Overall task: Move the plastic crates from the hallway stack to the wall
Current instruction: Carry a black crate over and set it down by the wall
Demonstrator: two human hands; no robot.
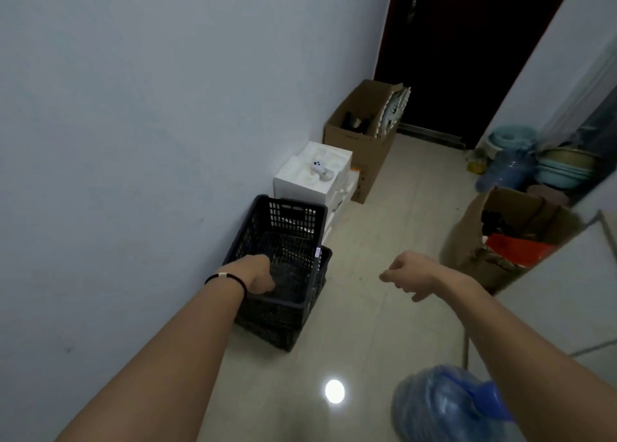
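Two black plastic crates sit nested against the left wall [133,141]. The upper crate [283,234] rests tilted inside the lower crate [283,335]. My left hand [258,274] is at the near rim of the upper crate, fingers curled over it; the fingertips are hidden behind the hand. A black band is on that wrist. My right hand [409,274] hangs in the air to the right of the crates, over the floor, loosely curled and holding nothing.
White foam boxes [314,178] and an open cardboard box [364,134] line the wall beyond the crates. Another cardboard box [507,238] with red contents stands at right, basins [564,171] behind it. A blue water jug [447,405] lies near my feet. A dark door [467,57] closes the hallway.
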